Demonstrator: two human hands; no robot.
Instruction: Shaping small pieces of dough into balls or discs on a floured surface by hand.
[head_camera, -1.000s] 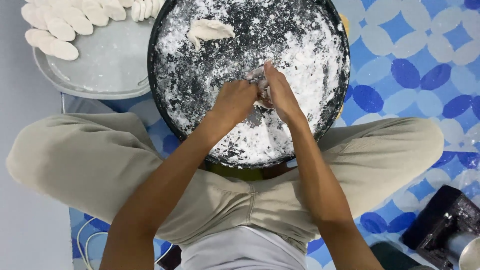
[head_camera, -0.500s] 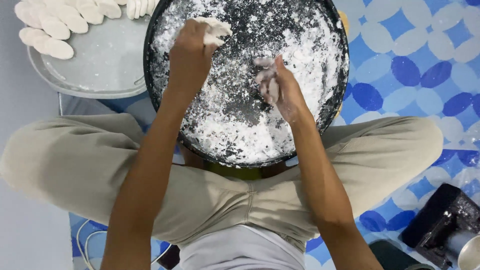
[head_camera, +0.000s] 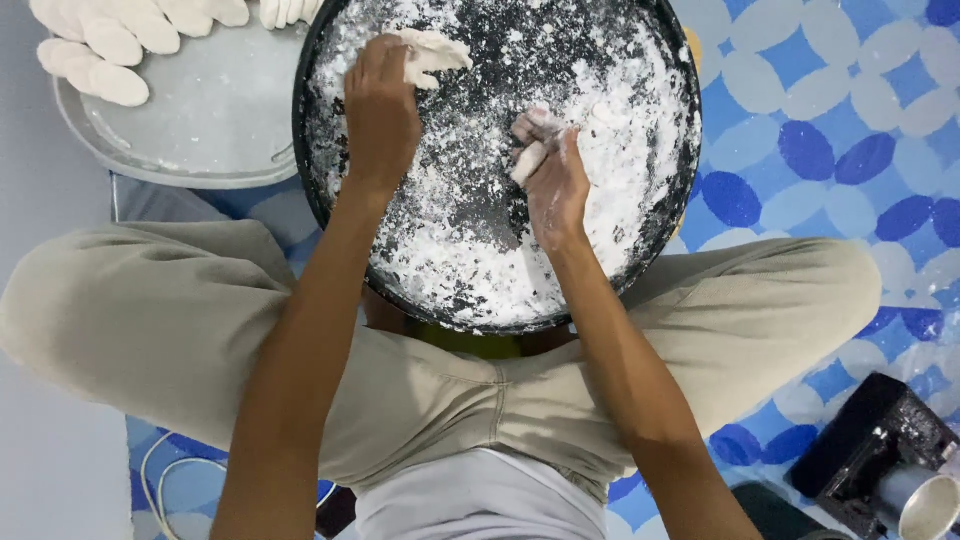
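Dough piece (head_camera: 432, 52) nr pan rim (head_camera: 300, 130)

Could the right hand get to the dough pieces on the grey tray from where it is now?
Probably, but awkwardly: the right hand is mid-pan, and the left arm crosses the path to the dough pieces on the grey tray.

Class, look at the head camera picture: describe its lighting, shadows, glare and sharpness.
Head view: soft, even light with no hard shadows; the floured black pan shows no strong glare, only the metal cup at the lower right corner gleams; the left hand on the dough piece and the right hand look fairly sharp; edges bend slightly.
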